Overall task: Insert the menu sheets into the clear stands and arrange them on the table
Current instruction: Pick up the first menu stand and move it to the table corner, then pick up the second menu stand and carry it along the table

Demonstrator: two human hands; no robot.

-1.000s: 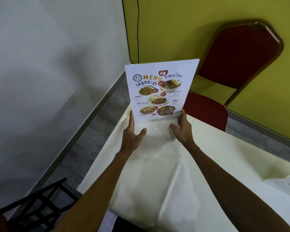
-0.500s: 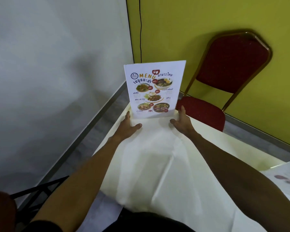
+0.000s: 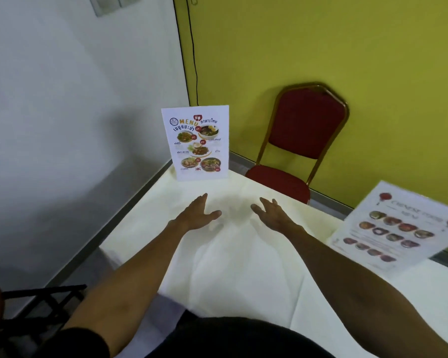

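A Thai food menu in its clear stand point(image 3: 195, 143) stands upright at the far corner of the table point(image 3: 243, 267), which is covered with a cream cloth. My left hand point(image 3: 194, 215) hovers open over the cloth, a short way in front of the stand and apart from it. My right hand point(image 3: 273, 214) is also open, fingers spread, beside the left one and holding nothing. A second menu with Chinese dishes point(image 3: 401, 226) stands tilted at the right edge of the table, blurred.
A red padded chair with a gold frame point(image 3: 300, 140) stands against the yellow wall behind the table. A white wall runs along the left. Dark chair legs point(image 3: 39, 301) show at the lower left. A black cable point(image 3: 193, 47) hangs down the wall corner.
Both hands have let go of the Thai menu stand and drawn back towards me; the stand now rests alone at the far corner. The view has swung right, showing the Chinese menu.
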